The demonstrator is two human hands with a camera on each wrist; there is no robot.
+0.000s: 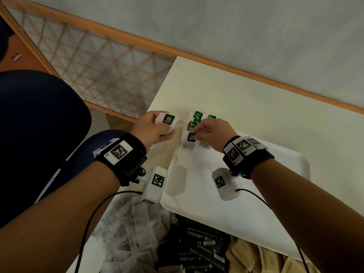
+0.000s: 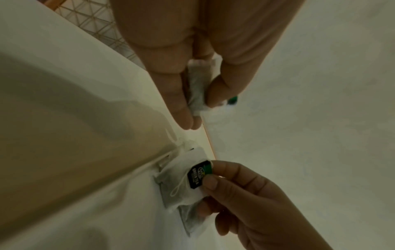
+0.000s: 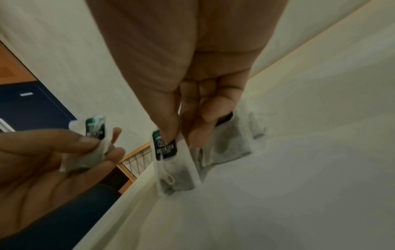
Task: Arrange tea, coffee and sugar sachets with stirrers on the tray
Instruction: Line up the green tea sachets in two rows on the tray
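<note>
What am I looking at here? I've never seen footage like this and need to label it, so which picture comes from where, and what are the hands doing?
No robot here: a person wears three cameras. The big picture looks down from the head; the other two look along each wrist at the fingers. The black bands with square codes are the wrist camera mounts.

The left hand holds one green-tagged tea bag in the air. The right hand pinches the tag of another tea bag whose pouch rests on the white tray, at its far corner beside more tea bags. Nearer the person lie loose tea bags, black sachets and brown sachets.
</note>
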